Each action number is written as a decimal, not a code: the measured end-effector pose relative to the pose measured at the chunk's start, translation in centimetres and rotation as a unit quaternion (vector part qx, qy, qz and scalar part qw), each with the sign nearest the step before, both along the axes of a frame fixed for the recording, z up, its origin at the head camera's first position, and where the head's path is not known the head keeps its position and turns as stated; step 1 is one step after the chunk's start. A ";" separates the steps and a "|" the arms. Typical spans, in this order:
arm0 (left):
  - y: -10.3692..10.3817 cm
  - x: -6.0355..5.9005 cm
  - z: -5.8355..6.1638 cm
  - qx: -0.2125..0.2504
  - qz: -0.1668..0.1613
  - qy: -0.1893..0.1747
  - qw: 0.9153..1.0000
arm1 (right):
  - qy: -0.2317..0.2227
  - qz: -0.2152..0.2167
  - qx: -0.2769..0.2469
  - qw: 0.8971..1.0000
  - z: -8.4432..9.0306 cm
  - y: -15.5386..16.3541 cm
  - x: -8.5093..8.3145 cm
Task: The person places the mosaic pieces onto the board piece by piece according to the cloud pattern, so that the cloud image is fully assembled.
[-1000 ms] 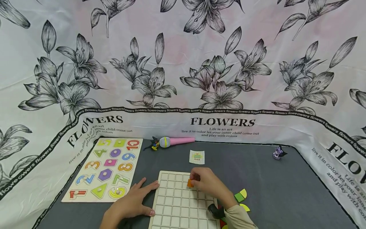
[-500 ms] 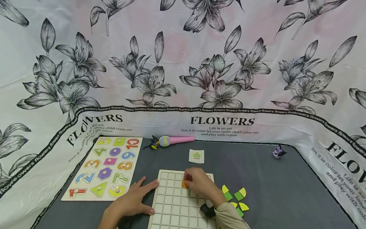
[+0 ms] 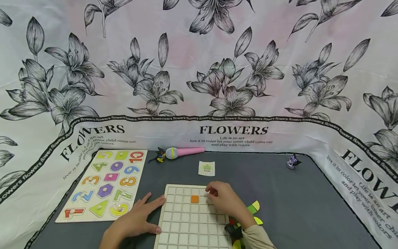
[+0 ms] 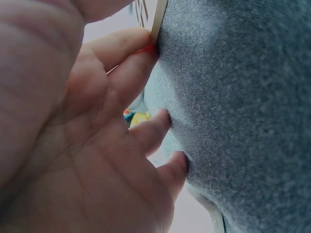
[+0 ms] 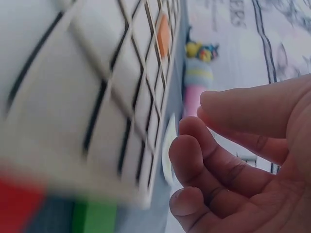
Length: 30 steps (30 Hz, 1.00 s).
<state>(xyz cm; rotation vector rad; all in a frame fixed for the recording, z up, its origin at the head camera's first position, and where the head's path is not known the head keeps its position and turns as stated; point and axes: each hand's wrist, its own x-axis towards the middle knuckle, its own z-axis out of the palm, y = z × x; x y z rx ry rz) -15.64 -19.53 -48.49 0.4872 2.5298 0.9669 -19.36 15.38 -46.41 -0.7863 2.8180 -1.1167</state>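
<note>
Head view: we noted the left hand flat with straight fingers on the grey mat, touching the left edge of the white grid board. An orange square tile sat in a cell near the board's top, lower centre of frame. The right hand, fingers loosely curled and empty, hovered just right of it.
</note>
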 end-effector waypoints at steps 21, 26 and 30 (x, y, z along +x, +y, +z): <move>-0.4 0.0 0.9 -0.019 0.008 -0.023 1.000 | -0.042 -0.126 0.067 0.989 0.6 13.7 1.3; -0.3 -0.2 0.9 -0.011 0.000 -0.019 1.000 | -0.072 -0.127 0.078 0.986 0.0 15.2 2.0; -0.1 -0.9 -0.2 0.001 -0.012 -0.017 1.000 | -0.078 -0.148 0.084 0.982 -0.4 15.3 2.6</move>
